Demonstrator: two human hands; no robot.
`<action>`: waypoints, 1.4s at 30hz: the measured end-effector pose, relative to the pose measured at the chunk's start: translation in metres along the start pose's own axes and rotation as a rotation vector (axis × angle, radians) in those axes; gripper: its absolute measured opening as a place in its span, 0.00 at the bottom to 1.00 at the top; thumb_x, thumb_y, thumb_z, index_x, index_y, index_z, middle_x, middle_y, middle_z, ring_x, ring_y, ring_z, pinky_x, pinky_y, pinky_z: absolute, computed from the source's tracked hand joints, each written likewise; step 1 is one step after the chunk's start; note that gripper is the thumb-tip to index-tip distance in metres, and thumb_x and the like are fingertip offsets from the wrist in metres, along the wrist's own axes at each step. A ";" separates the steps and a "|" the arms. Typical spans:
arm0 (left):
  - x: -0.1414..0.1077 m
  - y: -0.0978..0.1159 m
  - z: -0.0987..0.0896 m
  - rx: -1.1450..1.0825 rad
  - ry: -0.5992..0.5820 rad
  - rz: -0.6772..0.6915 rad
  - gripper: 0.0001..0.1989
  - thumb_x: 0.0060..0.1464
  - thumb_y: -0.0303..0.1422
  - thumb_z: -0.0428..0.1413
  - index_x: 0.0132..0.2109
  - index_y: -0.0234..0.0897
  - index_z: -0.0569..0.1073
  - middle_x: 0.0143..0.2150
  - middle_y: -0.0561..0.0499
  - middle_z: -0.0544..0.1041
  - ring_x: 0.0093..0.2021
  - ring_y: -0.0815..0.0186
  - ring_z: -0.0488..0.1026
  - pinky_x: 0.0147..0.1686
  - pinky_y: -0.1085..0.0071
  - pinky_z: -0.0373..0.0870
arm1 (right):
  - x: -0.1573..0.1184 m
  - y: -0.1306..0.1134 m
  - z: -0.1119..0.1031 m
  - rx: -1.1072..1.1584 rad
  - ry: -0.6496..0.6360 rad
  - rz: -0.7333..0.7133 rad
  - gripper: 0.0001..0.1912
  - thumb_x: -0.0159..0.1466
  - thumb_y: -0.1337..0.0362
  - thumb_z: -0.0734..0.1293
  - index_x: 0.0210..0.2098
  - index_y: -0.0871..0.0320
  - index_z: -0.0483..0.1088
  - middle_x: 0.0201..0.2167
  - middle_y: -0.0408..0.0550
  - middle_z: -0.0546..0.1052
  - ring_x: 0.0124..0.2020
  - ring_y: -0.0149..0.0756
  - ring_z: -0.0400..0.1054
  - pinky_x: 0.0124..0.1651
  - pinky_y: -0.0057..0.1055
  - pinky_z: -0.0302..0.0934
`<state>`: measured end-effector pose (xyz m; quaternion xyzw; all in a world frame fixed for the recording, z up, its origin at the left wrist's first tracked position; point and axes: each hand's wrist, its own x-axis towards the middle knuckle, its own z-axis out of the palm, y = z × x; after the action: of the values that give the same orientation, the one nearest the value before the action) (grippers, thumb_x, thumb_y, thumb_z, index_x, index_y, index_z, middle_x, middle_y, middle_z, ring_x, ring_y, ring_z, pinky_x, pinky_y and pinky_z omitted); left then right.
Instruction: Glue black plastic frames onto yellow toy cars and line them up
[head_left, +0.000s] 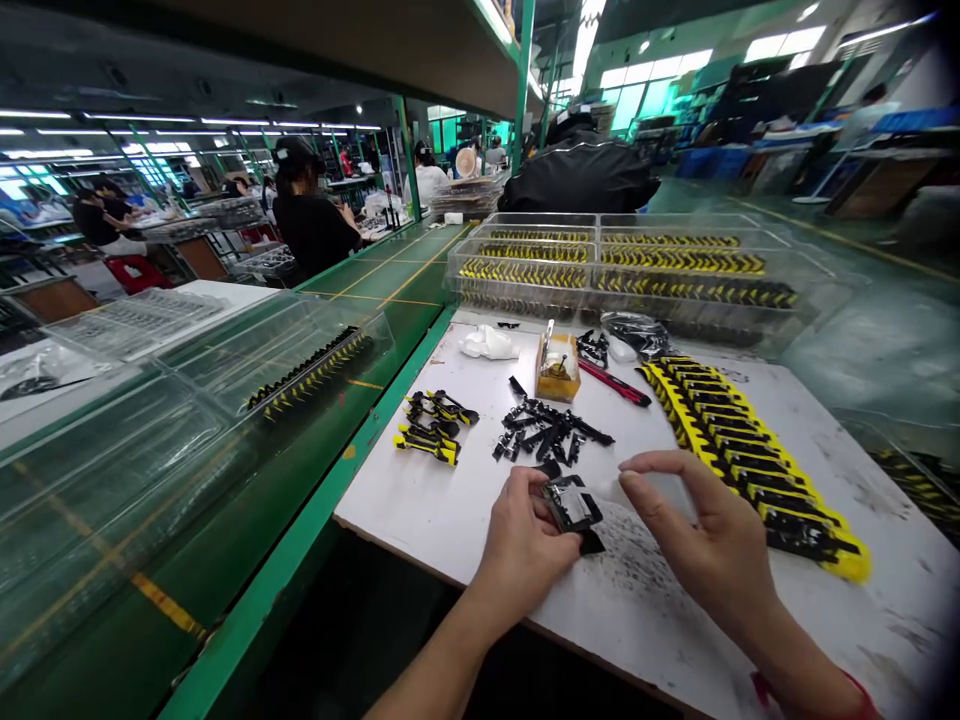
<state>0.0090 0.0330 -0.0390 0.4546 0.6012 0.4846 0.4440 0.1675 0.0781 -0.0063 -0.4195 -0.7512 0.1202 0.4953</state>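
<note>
My left hand [525, 535] is closed around a small black plastic part [574, 503] with a shiny grey rectangular face, held low over the near edge of the white tabletop [420, 500]. To its right, my right hand [709, 530] has thumb and index fingertip brought together in a pinch. Whatever is between those fingertips is too small or too clear to make out. Just beyond both hands lies a loose pile of black plastic pieces [551, 428]. Left of the pile sit several yellow-and-black assembled parts [435, 425].
A long row of yellow-and-black parts [750, 450] runs along the right. Behind the pile stand a yellowish block [557, 370] and a red-and-black tool [613, 382]. Filled clear trays [600, 255] are stacked at the back. A green conveyor [397, 270] carries another tray [225, 375]. Co-workers sit beyond.
</note>
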 end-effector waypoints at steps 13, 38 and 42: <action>0.001 -0.004 -0.003 -0.020 -0.031 0.041 0.28 0.37 0.26 0.62 0.47 0.40 0.61 0.31 0.55 0.74 0.25 0.69 0.72 0.22 0.77 0.67 | -0.002 -0.003 0.004 -0.041 -0.033 -0.028 0.08 0.64 0.57 0.64 0.36 0.55 0.69 0.31 0.43 0.76 0.13 0.25 0.57 0.19 0.27 0.56; 0.002 -0.005 -0.004 -0.019 -0.044 0.064 0.28 0.37 0.25 0.62 0.47 0.39 0.61 0.37 0.52 0.71 0.25 0.72 0.71 0.23 0.77 0.68 | -0.002 -0.001 0.002 -0.094 -0.029 0.005 0.09 0.64 0.55 0.63 0.35 0.54 0.69 0.31 0.46 0.76 0.21 0.32 0.66 0.22 0.29 0.56; 0.001 -0.004 -0.003 -0.011 -0.039 0.070 0.28 0.37 0.26 0.62 0.47 0.39 0.61 0.39 0.50 0.72 0.27 0.70 0.72 0.25 0.76 0.70 | -0.003 0.000 0.002 -0.099 -0.038 0.017 0.10 0.64 0.54 0.64 0.35 0.53 0.69 0.32 0.46 0.76 0.23 0.34 0.68 0.20 0.29 0.54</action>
<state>0.0051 0.0328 -0.0428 0.4822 0.5734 0.4943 0.4408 0.1662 0.0768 -0.0096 -0.4475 -0.7619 0.0950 0.4585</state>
